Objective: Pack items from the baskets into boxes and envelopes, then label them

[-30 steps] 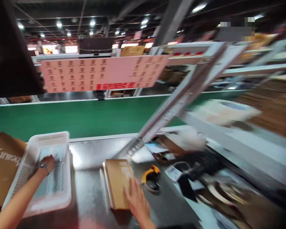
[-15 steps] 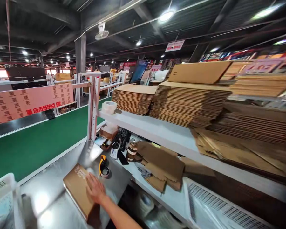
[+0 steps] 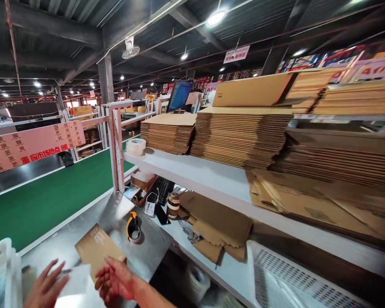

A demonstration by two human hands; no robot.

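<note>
Left hand [image 3: 46, 284] spread beside white sheet [image 3: 77, 280], grip unclear; right hand [image 3: 115, 278] loosely open near brown carton [image 3: 98, 246], probably light, stiff; best gripped by edges

1 brown box [image 3: 96, 248] lies on the worktop [image 3: 152, 246], near the right hand [image 3: 115, 278]. The left hand [image 3: 48, 285] adjoins a white sheet [image 3: 77, 280].

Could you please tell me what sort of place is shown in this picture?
Probably a packing station in a warehouse: stacks of flattened cardboard fill the shelf, a tape dispenser lies on the metal table, and what looks like a green conveyor belt runs alongside.
</note>
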